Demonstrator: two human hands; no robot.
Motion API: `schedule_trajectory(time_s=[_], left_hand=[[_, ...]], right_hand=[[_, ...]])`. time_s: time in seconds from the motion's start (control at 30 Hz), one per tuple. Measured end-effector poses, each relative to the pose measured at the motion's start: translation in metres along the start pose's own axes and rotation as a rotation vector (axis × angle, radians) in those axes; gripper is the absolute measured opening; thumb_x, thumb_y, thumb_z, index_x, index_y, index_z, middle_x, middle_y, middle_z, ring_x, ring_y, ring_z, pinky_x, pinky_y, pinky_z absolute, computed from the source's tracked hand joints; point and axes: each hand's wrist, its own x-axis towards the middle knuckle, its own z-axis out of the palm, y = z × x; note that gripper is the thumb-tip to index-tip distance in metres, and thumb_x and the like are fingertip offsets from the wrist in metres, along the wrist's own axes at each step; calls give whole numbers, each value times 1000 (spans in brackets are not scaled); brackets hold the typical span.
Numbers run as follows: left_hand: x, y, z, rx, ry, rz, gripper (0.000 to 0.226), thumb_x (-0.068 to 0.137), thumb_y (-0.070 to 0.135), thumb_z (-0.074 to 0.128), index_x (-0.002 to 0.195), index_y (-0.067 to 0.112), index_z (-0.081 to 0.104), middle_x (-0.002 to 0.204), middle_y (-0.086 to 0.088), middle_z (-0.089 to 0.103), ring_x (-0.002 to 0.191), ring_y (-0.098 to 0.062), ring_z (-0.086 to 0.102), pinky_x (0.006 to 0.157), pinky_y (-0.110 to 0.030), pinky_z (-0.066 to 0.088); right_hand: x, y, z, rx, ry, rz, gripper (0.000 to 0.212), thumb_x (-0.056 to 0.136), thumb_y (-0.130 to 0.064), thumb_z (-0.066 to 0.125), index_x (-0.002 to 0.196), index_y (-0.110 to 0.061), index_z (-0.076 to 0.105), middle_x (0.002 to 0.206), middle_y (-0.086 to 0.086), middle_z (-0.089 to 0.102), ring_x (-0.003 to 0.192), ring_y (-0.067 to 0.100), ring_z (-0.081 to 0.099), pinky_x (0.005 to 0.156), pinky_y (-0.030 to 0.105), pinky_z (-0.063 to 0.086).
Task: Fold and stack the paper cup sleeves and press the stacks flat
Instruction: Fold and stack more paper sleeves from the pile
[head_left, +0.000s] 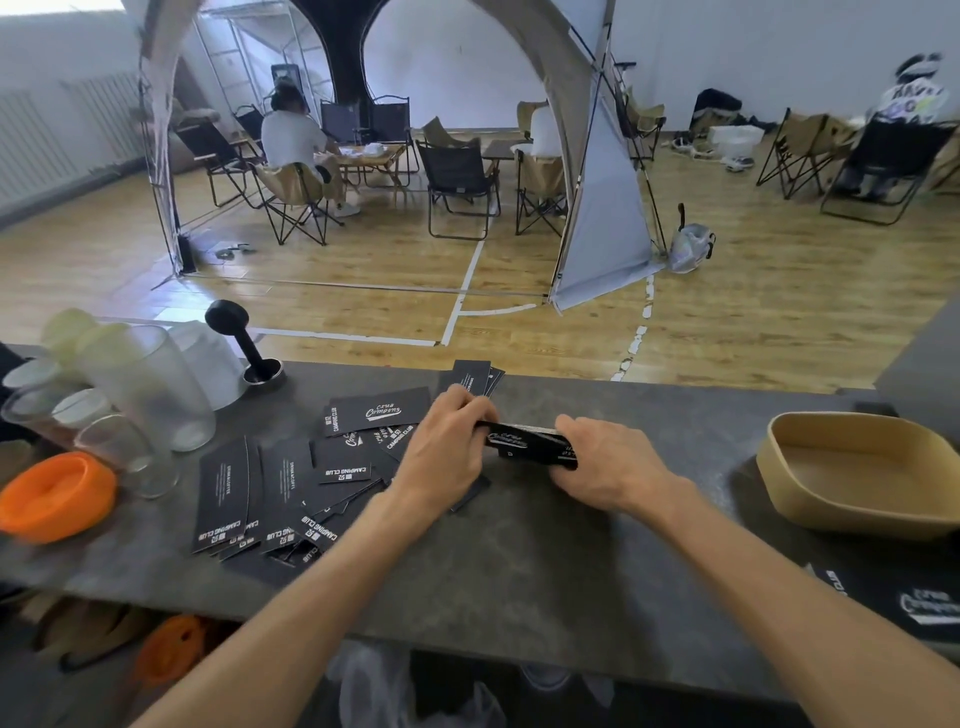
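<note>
Both hands on small stack of black sleeves (530, 441), mid counter (519, 545). Left hand (447, 447) curled over left end, right hand (602, 462) gripping right end. Loose sleeves (291, 483) spread left of hands; second stack (475, 376) at far edge. Tan tray (857, 467) right, glasses (150, 384) far left.
</note>
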Motion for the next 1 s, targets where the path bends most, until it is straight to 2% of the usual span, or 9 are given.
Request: schedule_trajectory(time_s=[0.17,0.23,0.3,0.37,0.53,0.73,0.87,0.93,1.0], left_hand=[[6,22,33,-58,-49,4,34,87,0,56,119,10,51,130,-2,41,117,-15,45,97,-13,30],[6,24,42,-45,-77,-2,40,87,-2,54,125,9,49,137,-5,39,126,-19,41,103,-17,30],[5,23,46,-19,-88,0,37,89,1,54,125,9,51,131,-6,46,122,-23,44,104,-28,37],[5,19,47,29,-67,-9,25,92,8,55,116,10,56,115,-5,55,108,-25,51,93,-38,44],[5,20,49,52,-76,-34,14,94,17,54,108,13,54,103,-3,54,98,-23,51,82,-42,47],[6,25,56,-56,-98,-52,24,89,5,50,112,11,48,110,-5,44,98,-22,43,90,-35,40],[5,26,61,6,-167,-26,44,88,6,49,132,7,43,128,-11,42,113,-28,38,104,-35,33],[11,20,50,-72,-218,-47,44,95,11,48,138,6,41,135,-11,43,125,-25,38,108,-27,26],[22,1,29,-88,-202,-52,35,99,12,46,133,7,50,131,-10,51,125,-22,44,106,-22,26]], right_hand=[[0,0,0,-14,25,3,23,93,-47,50,96,-27,38,104,-3,62,100,25,62,70,36,43],[0,0,1,-17,25,11,21,96,-46,47,98,-26,40,105,-2,62,100,25,61,72,38,45],[1,0,1,-21,16,14,18,98,-42,46,100,-25,41,107,0,62,102,27,61,73,39,45],[3,1,-3,-29,-8,7,16,99,-40,45,102,-25,43,109,0,62,102,28,61,75,39,45],[4,3,-8,-120,-6,33,15,100,-41,45,103,-26,45,108,-1,63,101,26,61,70,36,39],[3,-1,-6,-98,15,22,17,99,-41,46,105,-25,46,106,-2,63,98,24,62,74,38,47],[0,-1,2,-111,88,25,25,97,-45,49,109,-23,45,107,-2,61,101,24,61,74,39,48],[-1,-1,6,-110,94,26,28,98,-46,47,112,-22,44,110,-1,59,105,25,60,73,38,45],[-2,0,9,-103,99,25,28,98,-47,46,113,-22,45,112,-1,58,108,25,59,73,38,43]])
